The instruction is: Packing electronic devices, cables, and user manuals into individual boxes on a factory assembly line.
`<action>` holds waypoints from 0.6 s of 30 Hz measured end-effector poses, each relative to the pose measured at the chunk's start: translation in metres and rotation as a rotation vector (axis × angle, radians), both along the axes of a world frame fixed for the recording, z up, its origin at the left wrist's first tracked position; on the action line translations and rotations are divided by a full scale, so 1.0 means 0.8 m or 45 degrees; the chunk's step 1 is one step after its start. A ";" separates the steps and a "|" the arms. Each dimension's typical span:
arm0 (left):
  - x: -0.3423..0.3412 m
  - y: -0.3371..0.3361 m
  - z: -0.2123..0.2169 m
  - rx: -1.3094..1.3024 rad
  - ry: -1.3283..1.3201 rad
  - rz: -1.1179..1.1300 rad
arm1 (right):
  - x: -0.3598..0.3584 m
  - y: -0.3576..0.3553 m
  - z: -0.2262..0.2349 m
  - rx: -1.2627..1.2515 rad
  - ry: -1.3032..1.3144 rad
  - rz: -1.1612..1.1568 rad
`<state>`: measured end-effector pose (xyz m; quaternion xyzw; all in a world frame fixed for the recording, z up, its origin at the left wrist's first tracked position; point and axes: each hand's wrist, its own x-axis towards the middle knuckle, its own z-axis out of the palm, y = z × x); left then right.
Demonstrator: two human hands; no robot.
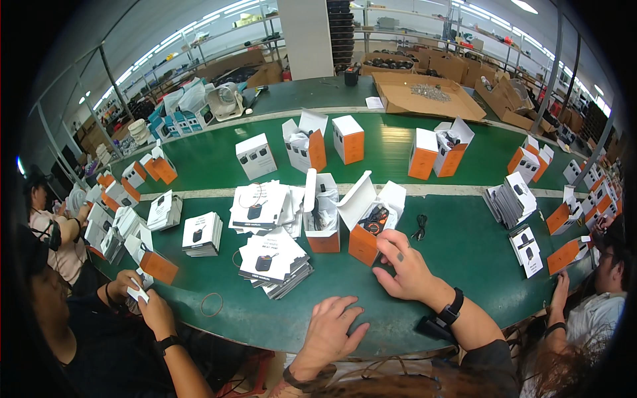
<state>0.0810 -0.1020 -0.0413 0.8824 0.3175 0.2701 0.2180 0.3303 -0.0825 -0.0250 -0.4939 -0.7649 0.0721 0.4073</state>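
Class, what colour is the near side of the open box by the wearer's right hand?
The open box's near side is orange; head view.

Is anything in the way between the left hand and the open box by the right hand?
Nothing visible: between the left hand and the open orange-and-white box, only green tabletop shows. The right hand is off to one side, at the box's right.

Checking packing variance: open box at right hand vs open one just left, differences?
The right box has the right hand at it; the left box has none. The right box shows black and orange contents; the left box, pale wrapping with something dark. Both are open, white and orange.
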 end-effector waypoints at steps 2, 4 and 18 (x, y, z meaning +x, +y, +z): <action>0.001 0.000 0.000 0.009 0.003 0.000 | 0.001 0.001 -0.002 0.002 -0.001 0.000; 0.001 0.000 0.000 0.009 0.005 0.000 | 0.002 0.001 -0.004 0.018 -0.032 -0.012; 0.000 -0.001 -0.003 -0.002 0.023 -0.020 | 0.002 0.001 -0.003 0.009 -0.008 -0.005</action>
